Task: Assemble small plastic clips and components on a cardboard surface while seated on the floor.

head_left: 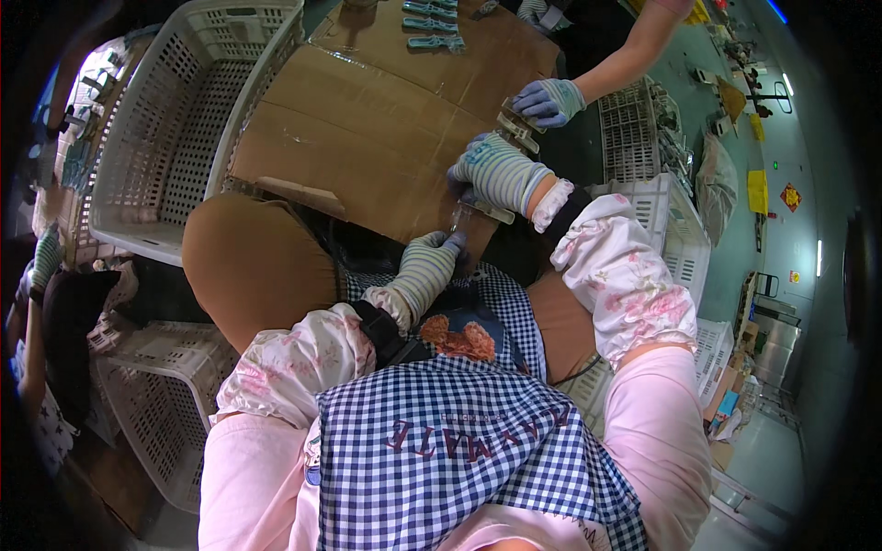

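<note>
Brown cardboard lies before the seated person. At its near right corner, the left hand pinches a small clear piece. The right hand curls above a pale clip; whether it grips anything cannot be told. A co-worker's gloved hand reaches in beside more pale clips.

The right hand partly hides a pale bar-shaped piece.

A factory workshop: plastic crate at ten o'clock, cardboard worktop with teal clips at twelve, co-worker's arm at one.
</note>
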A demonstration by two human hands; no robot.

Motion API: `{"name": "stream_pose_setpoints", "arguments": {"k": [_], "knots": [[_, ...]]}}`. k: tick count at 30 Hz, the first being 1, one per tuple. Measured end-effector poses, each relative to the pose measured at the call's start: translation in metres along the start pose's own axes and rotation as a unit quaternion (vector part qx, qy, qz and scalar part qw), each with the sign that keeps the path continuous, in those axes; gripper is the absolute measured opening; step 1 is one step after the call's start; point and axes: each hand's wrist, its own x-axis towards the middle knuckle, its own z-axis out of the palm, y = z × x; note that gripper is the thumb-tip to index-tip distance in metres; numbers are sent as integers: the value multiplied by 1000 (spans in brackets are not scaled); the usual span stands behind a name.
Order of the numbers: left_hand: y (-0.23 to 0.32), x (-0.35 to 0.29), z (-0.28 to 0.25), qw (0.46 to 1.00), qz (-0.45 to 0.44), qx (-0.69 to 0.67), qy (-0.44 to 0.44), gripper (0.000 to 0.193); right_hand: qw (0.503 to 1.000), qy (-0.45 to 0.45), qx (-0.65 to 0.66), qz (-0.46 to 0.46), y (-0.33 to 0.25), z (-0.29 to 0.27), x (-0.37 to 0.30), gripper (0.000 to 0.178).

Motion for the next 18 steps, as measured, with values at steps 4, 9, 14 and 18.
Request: {"name": "stream_pose_setpoints", "arguments": {"k": [4, 9, 14, 18], "knots": [[5, -5, 4, 999, 17, 11, 25, 30, 996, 65, -60, -6, -10, -1, 3, 24], [10, -9, 4, 1000, 0, 0, 10, 29, 995, 37, -49, 85, -10, 19, -7, 34], [7, -5, 1, 1000, 0, 12, 10, 32, 971, 72, -12, 229, -21, 26, -14, 65], [-2, 0, 1, 1000, 6, -19, -3, 34, 943, 207, -6, 262, -23, 89, -22, 80]]}}
